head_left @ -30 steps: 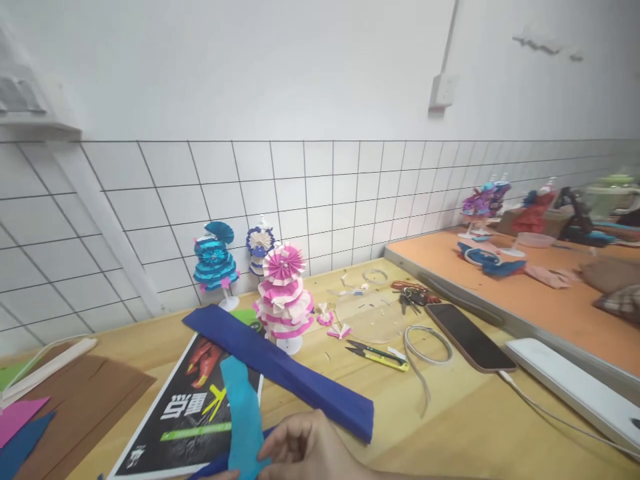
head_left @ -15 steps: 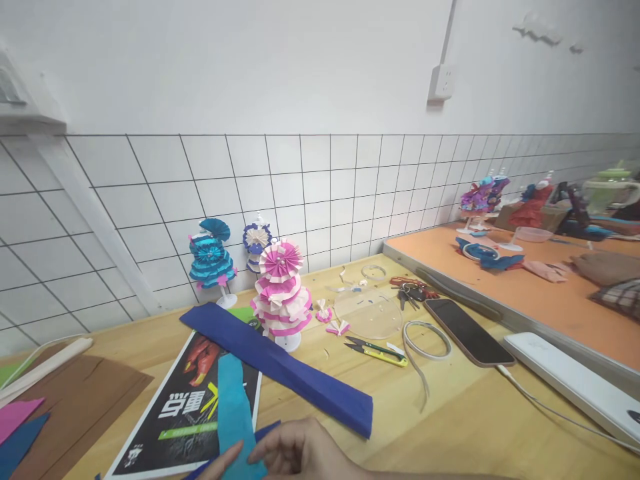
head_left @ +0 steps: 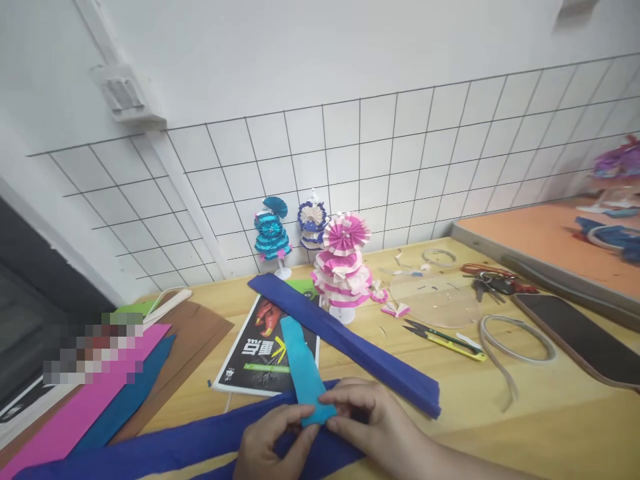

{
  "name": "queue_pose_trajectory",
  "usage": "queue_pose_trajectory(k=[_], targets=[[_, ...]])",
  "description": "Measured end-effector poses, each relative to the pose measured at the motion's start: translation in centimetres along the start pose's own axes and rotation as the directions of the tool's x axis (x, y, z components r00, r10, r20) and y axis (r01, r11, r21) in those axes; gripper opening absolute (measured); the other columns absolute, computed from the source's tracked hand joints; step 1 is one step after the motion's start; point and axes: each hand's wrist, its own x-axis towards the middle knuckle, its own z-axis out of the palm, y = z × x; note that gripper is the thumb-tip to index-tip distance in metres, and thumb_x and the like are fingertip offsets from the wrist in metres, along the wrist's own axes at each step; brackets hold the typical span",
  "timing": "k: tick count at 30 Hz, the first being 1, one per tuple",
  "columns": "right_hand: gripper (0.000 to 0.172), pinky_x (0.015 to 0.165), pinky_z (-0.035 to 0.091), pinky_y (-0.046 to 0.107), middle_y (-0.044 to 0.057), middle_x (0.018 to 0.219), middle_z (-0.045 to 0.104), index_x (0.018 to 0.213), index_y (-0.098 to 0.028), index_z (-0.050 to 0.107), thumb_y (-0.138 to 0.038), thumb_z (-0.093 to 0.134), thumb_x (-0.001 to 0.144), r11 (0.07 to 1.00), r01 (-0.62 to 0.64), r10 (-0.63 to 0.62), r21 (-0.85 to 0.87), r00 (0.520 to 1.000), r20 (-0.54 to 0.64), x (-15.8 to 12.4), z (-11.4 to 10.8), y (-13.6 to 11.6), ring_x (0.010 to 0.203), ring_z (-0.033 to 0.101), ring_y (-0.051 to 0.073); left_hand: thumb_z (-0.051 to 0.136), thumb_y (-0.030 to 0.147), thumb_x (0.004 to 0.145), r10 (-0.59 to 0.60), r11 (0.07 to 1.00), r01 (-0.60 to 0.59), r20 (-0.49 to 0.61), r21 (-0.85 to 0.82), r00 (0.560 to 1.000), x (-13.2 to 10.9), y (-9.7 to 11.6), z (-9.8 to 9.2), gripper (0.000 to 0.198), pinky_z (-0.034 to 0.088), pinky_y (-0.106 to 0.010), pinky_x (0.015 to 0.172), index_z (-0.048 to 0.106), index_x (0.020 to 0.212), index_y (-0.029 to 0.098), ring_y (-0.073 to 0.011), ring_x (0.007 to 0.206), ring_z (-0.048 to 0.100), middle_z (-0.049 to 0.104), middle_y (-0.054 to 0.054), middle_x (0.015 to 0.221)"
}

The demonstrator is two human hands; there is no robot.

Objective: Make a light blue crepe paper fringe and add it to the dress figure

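A light blue strip of crepe paper slants toward me over a printed booklet. My left hand pinches its near end at the left edge. On the right side of that same end, my right hand grips it between thumb and fingers. Beneath my hands lie dark blue paper strips, partly covered by them. Another dark blue strip runs diagonally across the booklet. Just behind stands a pink and white paper dress on a stand.
Further back are a teal paper dress and a blue and white one. Thread snips, a coil of ribbon, keys and a phone lie to the right. Pink paper and brown paper lie left.
The view has swung left and down, so both hands show more fully. Both hands now pinch the near end of the light blue strip, which slants more.
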Motion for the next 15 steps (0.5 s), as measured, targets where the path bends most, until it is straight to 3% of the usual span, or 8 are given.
queue_pose_trajectory(k=[4, 15], targets=[[0.016, 0.064, 0.049, 0.028, 0.006, 0.075, 0.069, 0.087, -0.022, 0.073, -0.024, 0.064, 0.075, 0.991, 0.110, -0.105, -0.072, 0.992, 0.076, 0.03, -0.38, -0.51, 0.070, 0.063, 0.020, 0.065, 0.018, 0.069, 0.067, 0.992, -0.076, 0.089, 0.105, 0.994, 0.12, 0.32, -0.54, 0.012, 0.054, -0.018, 0.059, 0.072, 0.078, 0.021, -0.0157, 0.061, 0.068, 0.074, -0.001, 0.068], [0.015, 0.067, 0.050, 0.027, 0.008, 0.078, 0.071, 0.086, -0.021, 0.074, -0.023, 0.061, 0.078, 0.977, 0.177, -0.167, -0.117, 0.982, 0.091, 0.12, -0.57, -0.32, 0.073, 0.065, 0.020, 0.066, 0.016, 0.067, 0.112, 0.982, -0.119, 0.061, 0.146, 0.992, 0.22, 0.31, -0.49, 0.009, 0.052, -0.017, 0.055, 0.071, 0.073, 0.021, -0.0146, 0.054, 0.066, 0.073, 0.001, 0.062]])
